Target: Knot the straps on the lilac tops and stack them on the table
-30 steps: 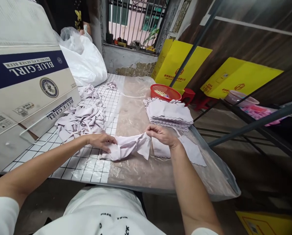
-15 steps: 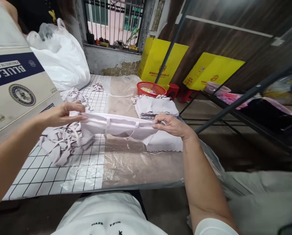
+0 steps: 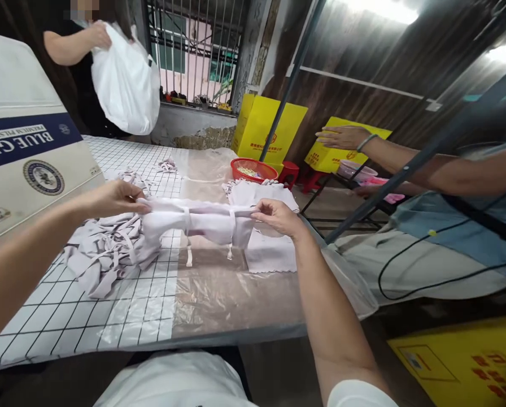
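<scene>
A pale lilac strappy top (image 3: 206,223) is stretched level between my two hands above the table. My left hand (image 3: 121,199) pinches its left end between thumb and fingers. At the other end, my right hand (image 3: 274,216) grips the edge the same way. Two thin straps hang from the top's upper edge. Below my left hand lies a tangled heap of similar lilac pieces (image 3: 104,249). A flat lilac piece (image 3: 272,251) rests under my right hand, and behind it is a neat stack of lilac pieces (image 3: 261,195).
A large carton (image 3: 20,141) stands at the left. Beyond the table (image 3: 138,316), a person holds a white plastic bag (image 3: 128,85). A red basket (image 3: 253,169) sits at the table's far end. A metal frame pole (image 3: 363,198) and another person's arm (image 3: 426,167) are at right.
The straps now hang down below the stretched top. The white bag has been lifted off the table by the person behind it. Another person's arms have come into view at right.
</scene>
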The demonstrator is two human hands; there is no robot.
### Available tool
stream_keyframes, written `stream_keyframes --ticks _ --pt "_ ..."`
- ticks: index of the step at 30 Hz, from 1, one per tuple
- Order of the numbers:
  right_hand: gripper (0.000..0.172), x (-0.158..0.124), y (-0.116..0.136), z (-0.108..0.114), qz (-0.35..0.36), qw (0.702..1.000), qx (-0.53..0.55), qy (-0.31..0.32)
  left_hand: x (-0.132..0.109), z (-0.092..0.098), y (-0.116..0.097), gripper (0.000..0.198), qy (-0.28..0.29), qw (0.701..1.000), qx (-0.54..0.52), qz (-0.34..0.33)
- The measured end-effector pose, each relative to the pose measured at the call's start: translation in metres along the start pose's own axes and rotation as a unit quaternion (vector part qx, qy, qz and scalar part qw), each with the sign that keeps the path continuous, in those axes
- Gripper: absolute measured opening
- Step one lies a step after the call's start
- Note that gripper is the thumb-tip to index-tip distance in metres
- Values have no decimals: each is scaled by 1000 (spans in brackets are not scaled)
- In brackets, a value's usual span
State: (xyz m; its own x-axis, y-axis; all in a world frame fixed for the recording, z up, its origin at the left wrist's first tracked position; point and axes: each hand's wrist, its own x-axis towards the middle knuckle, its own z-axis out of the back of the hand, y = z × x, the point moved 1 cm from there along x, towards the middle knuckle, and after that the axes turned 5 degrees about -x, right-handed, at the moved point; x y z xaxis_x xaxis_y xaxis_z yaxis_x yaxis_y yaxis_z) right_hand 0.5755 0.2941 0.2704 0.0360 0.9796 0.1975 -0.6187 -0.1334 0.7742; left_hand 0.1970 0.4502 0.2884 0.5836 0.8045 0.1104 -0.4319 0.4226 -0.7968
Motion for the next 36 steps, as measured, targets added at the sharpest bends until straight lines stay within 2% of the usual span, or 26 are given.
stream_keyframes --ticks 2,3,6,11,14,16,19,21,23,25,26,29,31,33,36 --pt "36 5 -3 -5 3 999 22 -24 4 -5 -1 41 85 996 -28 0" --pt "36 6 -3 -6 5 999 29 -35 5 -6 -2 41 102 993 -53 -5" --pt "34 3 -2 -10 7 997 57 -60 2 -7 -6 41 83 988 -133 -10" --pt "31 -26 4 -8 12 991 121 -50 -15 -9 -10 38 176 960 -218 14" --pt "30 -44 -2 -7 -3 991 128 -47 -18 -17 -2 39 195 950 -243 23" --pt "30 -50 -16 -13 -34 992 123 -23 -14 -30 12 40 208 951 -227 27" --pt "34 -51 -47 -36 -94 991 96 27 -5 -63 42 38 218 965 -142 38" --pt "35 -52 -66 -55 -131 990 38 24 -5 -88 60 33 154 987 -27 36" --pt "29 -60 -75 -72 -149 987 -49 -20 -14 -111 68 25 71 994 87 10" --pt "19 -74 -70 -87 -151 982 -111 -38 -31 -133 65 21 52 989 137 -10" --pt "16 -83 -63 -95 -156 980 -125 -15 -41 -143 61 24 71 988 140 -10" --pt "25 -110 -37 -123 -200 960 -164 107 -72 -174 46 33 140 978 152 16" --pt "28 -122 -24 -139 -220 939 -226 139 -86 -190 38 32 155 970 188 13" --pt "25 -127 -16 -151 -215 927 -270 145 -94 -200 33 25 151 962 227 1" --pt "20 -125 -13 -153 -207 926 -259 182 -94 -200 32 11 171 958 230 7"
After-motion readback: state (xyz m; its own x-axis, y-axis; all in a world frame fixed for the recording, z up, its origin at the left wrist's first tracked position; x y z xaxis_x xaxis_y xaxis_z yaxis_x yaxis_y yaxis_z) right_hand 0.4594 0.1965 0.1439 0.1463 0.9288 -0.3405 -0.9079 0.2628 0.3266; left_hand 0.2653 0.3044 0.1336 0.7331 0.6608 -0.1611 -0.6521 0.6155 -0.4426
